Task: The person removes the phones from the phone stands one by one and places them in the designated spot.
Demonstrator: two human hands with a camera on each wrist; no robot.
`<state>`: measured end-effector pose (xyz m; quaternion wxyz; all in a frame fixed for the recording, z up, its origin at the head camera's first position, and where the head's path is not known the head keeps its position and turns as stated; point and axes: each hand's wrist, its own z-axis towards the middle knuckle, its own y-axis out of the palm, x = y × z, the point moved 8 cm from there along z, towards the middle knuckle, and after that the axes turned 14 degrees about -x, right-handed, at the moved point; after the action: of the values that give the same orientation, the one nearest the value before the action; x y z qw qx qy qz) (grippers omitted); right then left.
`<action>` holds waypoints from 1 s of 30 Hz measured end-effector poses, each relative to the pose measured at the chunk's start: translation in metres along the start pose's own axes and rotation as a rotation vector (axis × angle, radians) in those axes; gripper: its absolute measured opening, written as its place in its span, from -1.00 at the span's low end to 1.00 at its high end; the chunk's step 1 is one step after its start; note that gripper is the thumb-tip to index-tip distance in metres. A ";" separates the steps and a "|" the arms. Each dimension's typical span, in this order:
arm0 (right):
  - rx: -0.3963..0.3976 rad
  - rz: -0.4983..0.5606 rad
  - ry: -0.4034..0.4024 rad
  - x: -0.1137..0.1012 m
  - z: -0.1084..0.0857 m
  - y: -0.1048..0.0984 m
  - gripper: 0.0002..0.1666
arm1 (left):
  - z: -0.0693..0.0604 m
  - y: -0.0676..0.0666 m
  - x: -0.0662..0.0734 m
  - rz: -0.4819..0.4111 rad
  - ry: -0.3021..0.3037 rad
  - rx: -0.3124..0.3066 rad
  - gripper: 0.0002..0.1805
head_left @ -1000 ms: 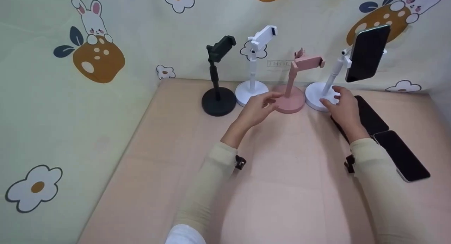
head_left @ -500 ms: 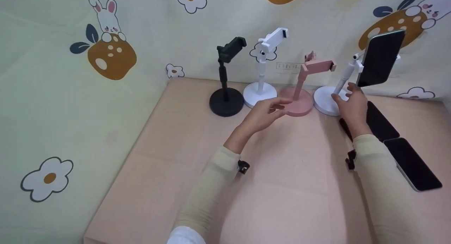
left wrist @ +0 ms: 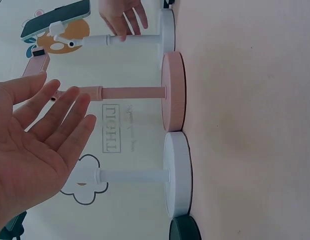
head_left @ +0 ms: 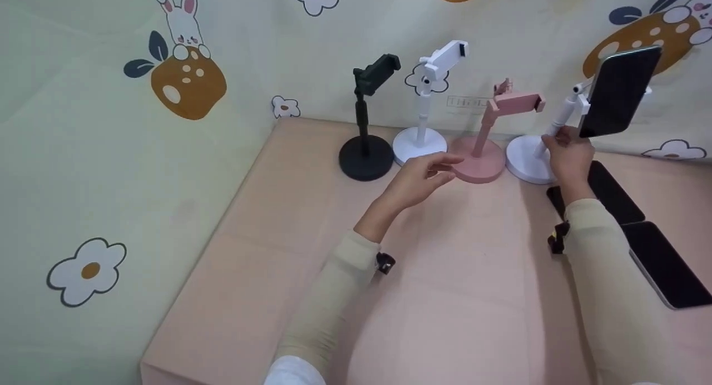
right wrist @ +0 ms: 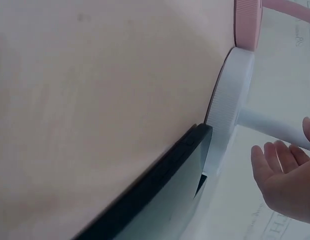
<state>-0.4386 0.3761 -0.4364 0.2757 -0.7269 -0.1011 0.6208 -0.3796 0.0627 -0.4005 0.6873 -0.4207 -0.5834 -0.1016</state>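
At the right end of a row of phone stands, a white phone stand (head_left: pixel 531 161) holds a dark-screened phone (head_left: pixel 623 93) tilted in its clamp. My right hand (head_left: pixel 573 159) is at this stand's pole, just below the phone. In the right wrist view, the thumb and fingertips of that hand (right wrist: pixel 287 180) lie on either side of the pole (right wrist: pixel 272 127), pinching it. My left hand (head_left: pixel 420 179) hovers in front of the pink phone stand (head_left: pixel 479 161). Its fingers are spread and loosely bent, holding nothing, as the left wrist view shows.
Another white phone stand (head_left: pixel 420 144) and a black phone stand (head_left: pixel 366 159) stand left of the pink one. Flat on the table beside my right arm lie black phones (head_left: pixel 616 193), one partly hidden. A patterned wall covering (head_left: pixel 222 34) rises behind the pink-covered table (head_left: pixel 250 262).
My right hand has moved up from near the white stand's base to its pole, and its fingers have drawn in. The left hand has barely moved. The head view has shifted slightly left.
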 end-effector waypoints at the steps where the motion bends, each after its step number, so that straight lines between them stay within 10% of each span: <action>1: 0.010 -0.018 0.009 0.001 0.000 -0.002 -0.43 | 0.000 0.000 0.000 0.000 0.001 0.001 -0.59; 12: 0.133 -0.140 0.005 0.000 -0.009 -0.015 -0.55 | -0.001 0.002 0.001 0.013 -0.034 -0.012 -0.59; 30: 0.146 -0.054 -0.078 -0.020 -0.025 -0.012 -0.57 | -0.009 -0.003 -0.004 0.029 -0.009 0.015 -0.60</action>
<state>-0.4169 0.3695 -0.4111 0.3407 -0.6771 -0.0858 0.6466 -0.3762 0.0531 -0.4022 0.6893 -0.4244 -0.5809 -0.0853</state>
